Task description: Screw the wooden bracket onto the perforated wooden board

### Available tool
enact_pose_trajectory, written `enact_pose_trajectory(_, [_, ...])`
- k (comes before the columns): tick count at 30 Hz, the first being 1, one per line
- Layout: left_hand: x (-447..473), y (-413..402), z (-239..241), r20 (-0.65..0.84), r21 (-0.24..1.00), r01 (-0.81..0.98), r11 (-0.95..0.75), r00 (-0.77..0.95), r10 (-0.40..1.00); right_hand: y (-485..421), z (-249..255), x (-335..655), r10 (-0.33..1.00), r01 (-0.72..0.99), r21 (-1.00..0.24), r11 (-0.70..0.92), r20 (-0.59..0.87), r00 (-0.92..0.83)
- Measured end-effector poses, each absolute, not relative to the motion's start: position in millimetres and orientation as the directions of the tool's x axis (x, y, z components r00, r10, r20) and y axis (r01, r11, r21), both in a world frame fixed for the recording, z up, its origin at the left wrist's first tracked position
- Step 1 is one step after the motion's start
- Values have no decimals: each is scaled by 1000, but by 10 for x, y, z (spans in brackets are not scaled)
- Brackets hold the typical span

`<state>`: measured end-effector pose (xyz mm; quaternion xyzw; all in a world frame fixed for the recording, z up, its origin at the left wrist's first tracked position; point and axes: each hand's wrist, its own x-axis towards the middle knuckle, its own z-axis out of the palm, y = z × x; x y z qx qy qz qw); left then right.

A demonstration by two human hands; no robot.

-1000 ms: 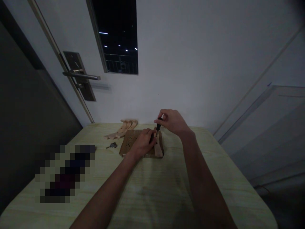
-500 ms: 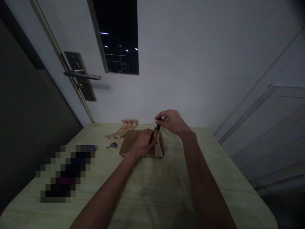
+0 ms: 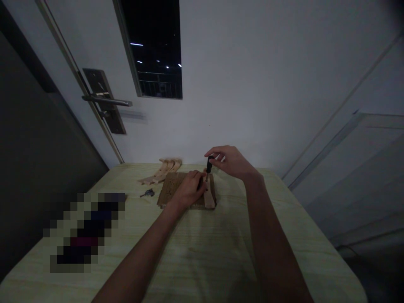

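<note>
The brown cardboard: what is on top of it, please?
On the cardboard, a wooden piece lies along the right side under a screwdriver; the left hand covers part of the middle, hiding whatever is beneath.

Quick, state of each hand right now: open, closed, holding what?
Left hand: against the wooden piece; grip cannot be told.
Right hand: holding the screwdriver, fingers loose.

On the pale worktop (image 3: 195,261), the right hand (image 3: 232,162) holds a black screwdriver (image 3: 209,164), its shaft directed down to a wooden piece (image 3: 208,199). The left hand (image 3: 189,189) lies over brown cardboard (image 3: 164,193), its fingers touching this wood. Some curved wooden parts (image 3: 160,172) and a small dark metallic heap (image 3: 148,192) lie near the cardboard. Behind stands a white door (image 3: 240,84).
</note>
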<state>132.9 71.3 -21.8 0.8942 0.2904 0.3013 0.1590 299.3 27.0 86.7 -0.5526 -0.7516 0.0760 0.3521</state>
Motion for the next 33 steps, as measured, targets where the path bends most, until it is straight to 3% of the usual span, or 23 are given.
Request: enact_pose_trajectory(33, [1333, 734, -257, 460, 444, 416, -794, 654, 600, 332, 844, 3003, 886, 796, -501, 341, 453, -95])
